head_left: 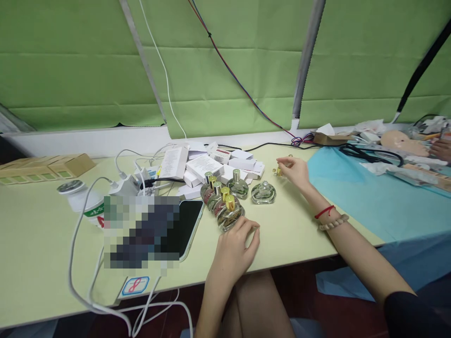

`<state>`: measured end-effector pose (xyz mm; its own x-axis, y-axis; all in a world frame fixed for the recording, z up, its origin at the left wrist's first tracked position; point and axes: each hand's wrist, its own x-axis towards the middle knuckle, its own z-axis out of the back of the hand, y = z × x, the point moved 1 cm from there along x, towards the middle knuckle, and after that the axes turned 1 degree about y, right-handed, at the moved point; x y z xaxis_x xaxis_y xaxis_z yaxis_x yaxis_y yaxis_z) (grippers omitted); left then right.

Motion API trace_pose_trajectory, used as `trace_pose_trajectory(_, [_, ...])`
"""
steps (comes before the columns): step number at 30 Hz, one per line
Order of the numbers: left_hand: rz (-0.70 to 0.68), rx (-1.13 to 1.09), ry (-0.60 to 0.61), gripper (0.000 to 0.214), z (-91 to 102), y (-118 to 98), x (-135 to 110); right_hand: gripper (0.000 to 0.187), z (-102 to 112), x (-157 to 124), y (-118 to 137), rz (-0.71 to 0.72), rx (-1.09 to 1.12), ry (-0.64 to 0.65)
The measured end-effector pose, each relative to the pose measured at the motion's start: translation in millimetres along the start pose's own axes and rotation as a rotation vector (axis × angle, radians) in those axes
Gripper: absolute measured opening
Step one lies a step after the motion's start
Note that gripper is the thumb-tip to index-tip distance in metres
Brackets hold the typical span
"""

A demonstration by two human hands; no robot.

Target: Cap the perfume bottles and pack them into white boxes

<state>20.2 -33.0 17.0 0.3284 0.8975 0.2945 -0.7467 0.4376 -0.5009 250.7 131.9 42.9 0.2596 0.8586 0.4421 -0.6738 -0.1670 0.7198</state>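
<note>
My left hand point(235, 247) rests on the table edge with its fingers curled against the nearest of several round glass perfume bottles with gold caps point(225, 207). My right hand point(295, 170) is stretched further back and pinches a small gold cap point(277, 171) between its fingertips. Between the two hands stands an uncapped glass bottle point(263, 193). On my right wrist are a red string and a bead bracelet.
Small white boxes point(207, 165) lie piled behind the bottles. A phone point(183, 225), white cables point(88, 263) and a charger sit to the left, beside a white jar point(82, 199) and cardboard boxes point(45, 166). A blue sheet point(369, 192) with clutter covers the right.
</note>
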Motion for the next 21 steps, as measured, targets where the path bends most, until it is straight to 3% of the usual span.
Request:
trace_pose_trajectory(2, [-0.001, 0.002, 0.001, 0.023, 0.3, -0.7, 0.1, 0.030, -1.0, 1.2, -6.0, -0.002, -0.061, 0.035])
trace_pose_trajectory(9, [0.001, 0.008, 0.003, 0.022, 0.8, -0.7, 0.2, 0.040, -11.5, -3.9, -10.1, 0.043, -0.265, 0.343])
trace_pose_trajectory(21, [0.002, 0.001, 0.000, 0.023, 1.1, -0.6, -0.5, 0.031, -10.3, -9.7, -2.7, 0.033, -0.318, 0.349])
